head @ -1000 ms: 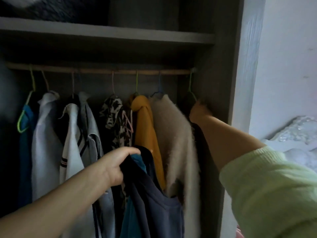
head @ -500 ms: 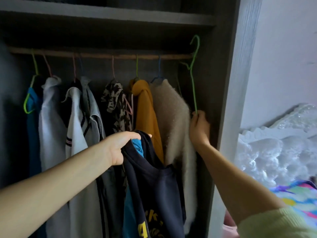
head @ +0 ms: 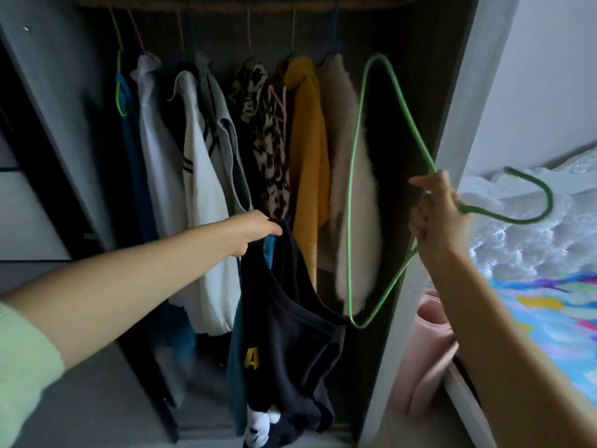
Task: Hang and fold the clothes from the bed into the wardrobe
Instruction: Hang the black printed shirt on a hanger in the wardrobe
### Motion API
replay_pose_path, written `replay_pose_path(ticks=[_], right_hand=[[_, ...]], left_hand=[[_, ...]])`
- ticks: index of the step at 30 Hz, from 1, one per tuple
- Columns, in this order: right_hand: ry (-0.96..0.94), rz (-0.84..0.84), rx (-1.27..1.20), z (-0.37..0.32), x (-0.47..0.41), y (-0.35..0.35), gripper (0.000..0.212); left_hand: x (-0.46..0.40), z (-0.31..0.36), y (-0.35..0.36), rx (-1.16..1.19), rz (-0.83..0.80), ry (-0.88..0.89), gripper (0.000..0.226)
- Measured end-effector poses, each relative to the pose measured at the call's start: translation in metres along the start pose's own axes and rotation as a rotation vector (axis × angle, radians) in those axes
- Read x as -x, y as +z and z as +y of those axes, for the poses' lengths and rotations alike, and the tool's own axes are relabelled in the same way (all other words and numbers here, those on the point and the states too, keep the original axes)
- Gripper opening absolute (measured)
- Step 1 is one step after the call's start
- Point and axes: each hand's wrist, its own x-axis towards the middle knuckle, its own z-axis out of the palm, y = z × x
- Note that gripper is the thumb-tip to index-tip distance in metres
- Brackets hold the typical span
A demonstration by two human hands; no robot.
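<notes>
The dark top (head: pixel 284 318) hangs in front of the wardrobe's row of hung clothes (head: pixel 226 140), pinched at its upper edge by the left hand (head: pixel 255 231), arm stretched forward. The green hanger (head: pixel 355 189), half a second ago lifted up near the rail (head: pixel 226 6), is now off it and lower, tipped sideways with its hook pointing right toward the bed (head: pixel 549 305). The right hand (head: pixel 436 218) has its grip clenched round the hanger's neck, forearm raised.

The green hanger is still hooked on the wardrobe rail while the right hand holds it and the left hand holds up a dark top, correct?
Not quite. The head view shows the green hanger off the rail, tilted, in the right hand's grip. The left hand does hold up the dark top.
</notes>
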Motion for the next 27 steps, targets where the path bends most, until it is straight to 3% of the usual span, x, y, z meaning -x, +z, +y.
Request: replay_pose_path(ticks=[2,5,9,12,15,19,23,25,27], right_hand=[[0.001,-0.093,-0.254,-0.026,0.025,-0.003,0.041],[0.029,-0.168,-0.412,-0.039,0.043,0.003,0.054],[0.104,-0.287,-0.403,-0.016,0.061,0.02,0.053],[0.165,-0.401,-0.185,0.018,0.07,0.009,0.057],[0.258,-0.594,0.06,0.035,0.071,-0.025,0.061],[0.399,-0.845,0.336,0.006,0.063,-0.045,0.048],[0.539,-0.941,0.777,-0.023,0.057,-0.034,0.05],[0.509,-1.04,1.121,-0.026,0.064,-0.032,0.052],[0.401,-1.101,1.27,-0.039,0.065,-0.032,0.052]], left_hand=[[0.001,-0.002,0.004,-0.012,0.02,-0.018,0.052],[-0.002,0.0,0.008,-0.054,0.016,-0.033,0.049],[0.014,0.018,0.014,-0.034,-0.059,-0.051,0.005],[0.02,0.027,0.0,0.01,-0.096,-0.028,0.009],[0.025,0.025,-0.028,0.06,-0.009,-0.035,0.011],[0.018,-0.006,-0.054,0.056,0.147,-0.05,0.016],[0.021,-0.029,-0.051,0.11,0.227,-0.069,0.029],[0.026,-0.025,-0.043,0.086,0.203,-0.022,0.033],[0.032,-0.016,-0.03,-0.087,0.217,0.095,0.033]])
